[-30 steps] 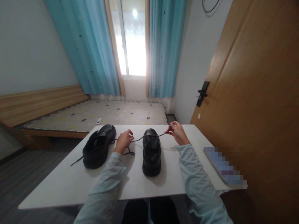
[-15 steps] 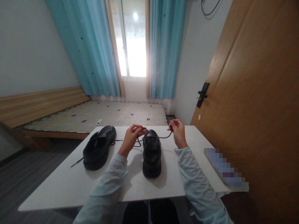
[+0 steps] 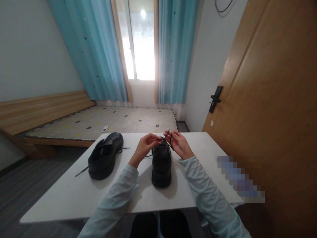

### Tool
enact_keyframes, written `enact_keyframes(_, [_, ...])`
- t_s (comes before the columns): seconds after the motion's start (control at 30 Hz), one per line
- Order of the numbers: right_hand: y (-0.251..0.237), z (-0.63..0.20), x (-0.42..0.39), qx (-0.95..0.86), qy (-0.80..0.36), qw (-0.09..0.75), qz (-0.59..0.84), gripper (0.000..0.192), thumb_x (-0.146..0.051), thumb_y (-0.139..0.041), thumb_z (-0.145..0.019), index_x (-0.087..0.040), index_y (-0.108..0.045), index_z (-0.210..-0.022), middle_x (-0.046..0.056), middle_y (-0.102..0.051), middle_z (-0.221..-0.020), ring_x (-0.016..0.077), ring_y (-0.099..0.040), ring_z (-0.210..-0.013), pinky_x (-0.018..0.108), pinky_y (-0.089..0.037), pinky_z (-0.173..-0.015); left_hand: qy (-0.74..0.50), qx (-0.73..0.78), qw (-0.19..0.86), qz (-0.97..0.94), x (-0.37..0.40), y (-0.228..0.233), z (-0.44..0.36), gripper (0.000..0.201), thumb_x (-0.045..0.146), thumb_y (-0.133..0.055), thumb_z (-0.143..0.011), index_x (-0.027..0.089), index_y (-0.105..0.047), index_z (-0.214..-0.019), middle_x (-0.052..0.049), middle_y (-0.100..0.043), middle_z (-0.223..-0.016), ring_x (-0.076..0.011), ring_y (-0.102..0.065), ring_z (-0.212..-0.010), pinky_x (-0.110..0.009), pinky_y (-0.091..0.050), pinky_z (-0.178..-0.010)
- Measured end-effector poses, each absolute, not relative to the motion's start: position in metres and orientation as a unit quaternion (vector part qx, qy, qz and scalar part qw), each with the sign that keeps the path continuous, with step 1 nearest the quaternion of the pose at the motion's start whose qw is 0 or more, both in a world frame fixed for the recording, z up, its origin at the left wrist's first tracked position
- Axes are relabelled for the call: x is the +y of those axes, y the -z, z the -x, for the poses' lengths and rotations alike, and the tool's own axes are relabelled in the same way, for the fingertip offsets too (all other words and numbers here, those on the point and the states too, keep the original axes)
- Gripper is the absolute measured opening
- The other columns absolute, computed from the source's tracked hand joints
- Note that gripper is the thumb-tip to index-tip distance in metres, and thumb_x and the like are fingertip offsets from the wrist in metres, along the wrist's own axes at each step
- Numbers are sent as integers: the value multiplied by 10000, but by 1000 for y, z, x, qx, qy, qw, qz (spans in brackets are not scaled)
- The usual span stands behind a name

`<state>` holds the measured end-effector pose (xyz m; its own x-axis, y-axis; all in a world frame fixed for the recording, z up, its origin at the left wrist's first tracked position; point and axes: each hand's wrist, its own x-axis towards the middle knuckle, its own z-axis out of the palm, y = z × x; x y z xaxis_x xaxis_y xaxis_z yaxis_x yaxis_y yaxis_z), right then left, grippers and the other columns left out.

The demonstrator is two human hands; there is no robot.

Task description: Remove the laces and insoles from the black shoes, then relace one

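Note:
A black shoe (image 3: pixel 161 170) stands upright in front of me on the white table, its heel toward me. Over its front part, my left hand (image 3: pixel 148 145) pinches a black shoelace (image 3: pixel 167 133). Close beside it on the right, my right hand (image 3: pixel 179 144) has its fingers closed on the lace too, with part of the lace looping down by the fingers. The fingertips of both hands nearly meet above the shoe. A second black shoe (image 3: pixel 102 167) rests to the left, untouched, with its loose lace ends lying on the table.
The white table (image 3: pixel 66 195) carries both shoes. At its right edge lies a blurred-out flat item (image 3: pixel 237 178). Beyond the table is a bed (image 3: pixel 133 120) with a small white object (image 3: pixel 105 128) on it. A wooden door (image 3: pixel 267 99) stands at the right.
My right hand has moved left from well out to the side, bringing its lace end to my left hand. My left hand has shifted slightly right over the shoe.

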<state>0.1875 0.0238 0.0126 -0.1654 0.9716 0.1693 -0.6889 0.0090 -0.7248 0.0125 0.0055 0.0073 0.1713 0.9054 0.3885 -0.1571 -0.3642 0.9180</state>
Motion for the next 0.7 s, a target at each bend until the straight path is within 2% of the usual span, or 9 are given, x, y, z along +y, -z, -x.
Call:
enact_keyframes(0.1, [-15, -190, 25, -330, -659, 643, 209, 224, -175, -717, -737, -199, -498, -781, 36, -734, -843, 146, -697, -793, 284, -562, -754, -530, 316, 462, -637, 5, -8, -13, 226, 289, -724, -690, 143, -620, -827, -81, -726, -892, -205, -693, -836, -374, -544, -835])
enact_keyframes(0.2, [-18, -191, 22, -372, -620, 655, 217, 257, -229, -727, -728, -212, -481, -799, 11, -730, -789, 118, -664, -638, 257, -549, -645, -515, 324, 446, -657, 5, -8, -13, 194, 283, -708, -696, 143, -631, -806, -71, -726, -866, -196, -691, -822, -355, -540, -828])
enact_keyframes(0.3, [-21, -187, 16, -461, -560, 651, 223, 294, -304, -726, -724, -218, -461, -819, -6, -717, -745, 90, -586, -531, 205, -480, -528, -507, 332, 428, -671, 5, -9, -13, 160, 281, -673, -719, 145, -640, -795, -57, -718, -833, -184, -681, -794, -334, -543, -788])
enact_keyframes(0.4, [-22, -181, 11, -538, -521, 618, 239, 286, -358, -685, -753, -219, -448, -831, -12, -700, -710, 84, -526, -497, 193, -417, -487, -527, 342, 402, -666, 3, -12, -14, 178, 311, -631, -753, 152, -659, -830, -52, -702, -844, -179, -660, -792, -304, -543, -727])
enact_keyframes(0.53, [-18, -173, 6, -587, -506, 575, 261, 277, -374, -644, -776, -220, -441, -885, -33, -663, -652, 91, -504, -504, 206, -394, -508, -548, 368, 382, -647, 0, -13, -18, 261, 367, -625, -767, 174, -693, -928, -62, -702, -933, -191, -642, -823, -279, -523, -687])
enact_keyframes(0.7, [-12, -168, 6, -587, -513, 558, 284, 319, -371, -668, -737, -218, -433, -890, -75, -598, -553, 95, -504, -478, 193, -355, -470, -564, 381, 380, -626, 0, -8, -19, 241, 361, -688, -722, 164, -713, -858, -47, -706, -797, -195, -636, -784, -302, -501, -735])
